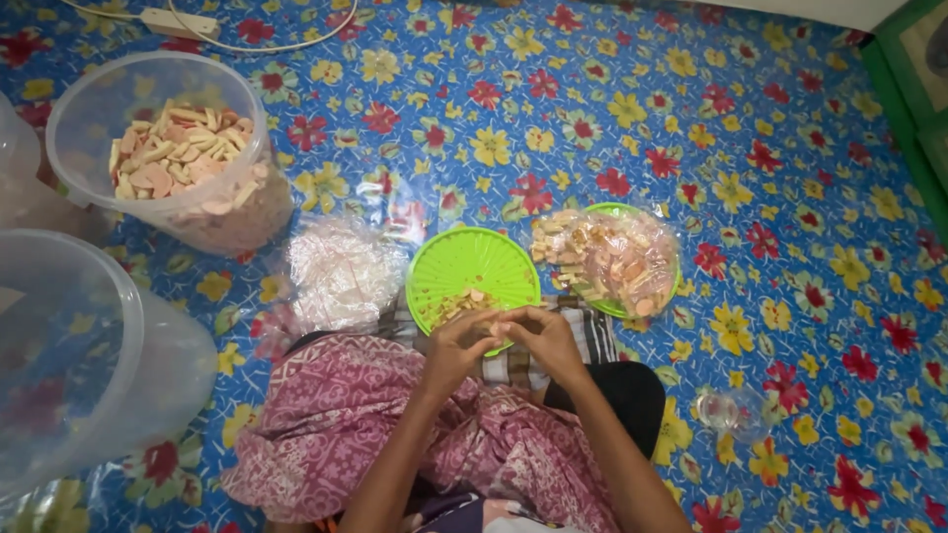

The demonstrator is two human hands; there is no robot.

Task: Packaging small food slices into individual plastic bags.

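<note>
— What lies on the floral floor mat point(632, 109)?
— A clear bucket of crackers point(168, 148), then a green slotted plate point(464, 262).
— And the hands?
— Left hand point(456, 345) and right hand point(545, 336) meet over the plate's near edge, fingertips pinched on a small cracker piece point(497, 327).

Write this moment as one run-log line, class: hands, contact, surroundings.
left hand | right hand | fingertips together over green plate holding crackers | bagged crackers to right | cracker bucket upper left

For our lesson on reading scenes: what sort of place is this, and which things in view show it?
Probably a home floor used for packing snacks by hand: a flowered floor mat, a clear tub of crackers, and a green plate by both hands.
</note>
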